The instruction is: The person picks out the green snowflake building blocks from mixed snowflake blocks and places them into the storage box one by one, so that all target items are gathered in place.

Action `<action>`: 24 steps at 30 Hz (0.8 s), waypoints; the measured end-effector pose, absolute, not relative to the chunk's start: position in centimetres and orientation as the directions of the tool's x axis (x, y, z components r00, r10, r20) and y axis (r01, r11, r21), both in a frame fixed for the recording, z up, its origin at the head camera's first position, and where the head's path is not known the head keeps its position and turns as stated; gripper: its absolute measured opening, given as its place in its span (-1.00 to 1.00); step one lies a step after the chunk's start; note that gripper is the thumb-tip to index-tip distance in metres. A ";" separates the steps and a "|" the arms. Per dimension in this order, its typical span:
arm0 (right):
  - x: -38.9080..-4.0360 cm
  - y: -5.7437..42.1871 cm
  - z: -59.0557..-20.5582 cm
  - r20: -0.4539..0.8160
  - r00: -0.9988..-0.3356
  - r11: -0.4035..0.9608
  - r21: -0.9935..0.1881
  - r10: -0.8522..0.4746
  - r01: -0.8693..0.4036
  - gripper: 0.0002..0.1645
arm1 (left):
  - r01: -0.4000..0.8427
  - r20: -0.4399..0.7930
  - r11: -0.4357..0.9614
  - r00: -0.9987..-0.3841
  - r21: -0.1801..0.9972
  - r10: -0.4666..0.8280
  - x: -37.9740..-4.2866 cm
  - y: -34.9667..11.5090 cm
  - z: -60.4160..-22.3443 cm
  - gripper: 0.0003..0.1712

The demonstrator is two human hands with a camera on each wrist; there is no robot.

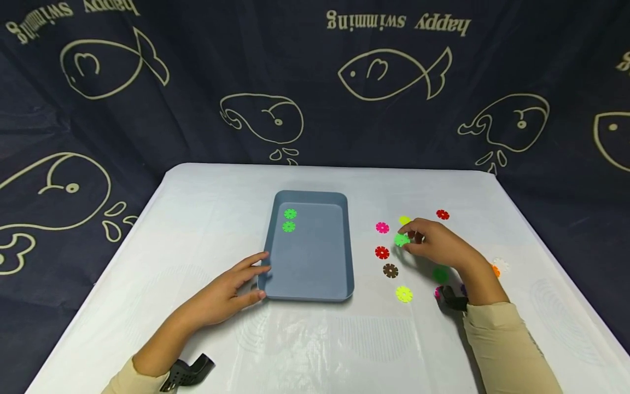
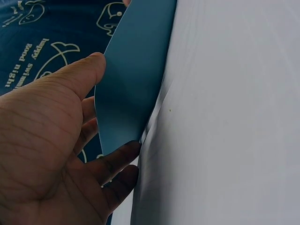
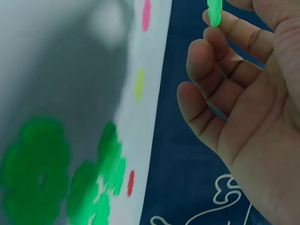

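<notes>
My right hand [image 1: 439, 241] pinches a light green interlocking disc [image 1: 401, 239] over the scattered discs on the table's right side. In the right wrist view, that green disc [image 3: 214, 12] shows edge-on at the fingertips, and the other fingers curl loosely. My left hand [image 1: 223, 293] touches the near left corner of a blue-grey tray [image 1: 350, 257], its fingers spread at the rim. Against the tray's outer wall [image 2: 133, 70], the left wrist view shows the thumb at the rim and fingers lower down. Inside the tray lie two green discs [image 1: 289, 220], one behind the other, at the far left.
Around the right hand lie a pink disc [image 1: 382, 227], red discs [image 1: 381, 252], a brown disc [image 1: 390, 270], a yellow disc [image 1: 404, 294] and a darker green disc [image 1: 440, 274]. Orange [image 1: 496, 271] and white discs [image 1: 502, 264] lie beyond the right forearm. A dark fish-print cloth [image 1: 315, 131] hangs behind the white table.
</notes>
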State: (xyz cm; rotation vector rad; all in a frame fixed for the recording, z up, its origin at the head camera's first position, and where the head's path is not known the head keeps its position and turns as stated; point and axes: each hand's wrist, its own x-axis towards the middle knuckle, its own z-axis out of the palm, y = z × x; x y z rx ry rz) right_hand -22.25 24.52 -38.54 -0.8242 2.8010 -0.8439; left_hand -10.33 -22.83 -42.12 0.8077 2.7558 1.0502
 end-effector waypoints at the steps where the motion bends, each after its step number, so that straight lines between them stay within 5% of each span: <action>1: -22.4 24.2 -38.4 0.061 -0.845 0.694 -0.540 -0.532 -0.476 -0.66 | 0.447 0.106 0.625 -0.857 0.640 0.504 -10.3 -22.8 -42.1 -0.32; 24: -24.5 16.8 -35.4 0.120 -0.752 0.562 -0.590 -0.649 -0.579 -0.66 | 0.438 0.100 0.617 -0.858 0.654 0.503 -10.4 -23.0 -42.3 -0.31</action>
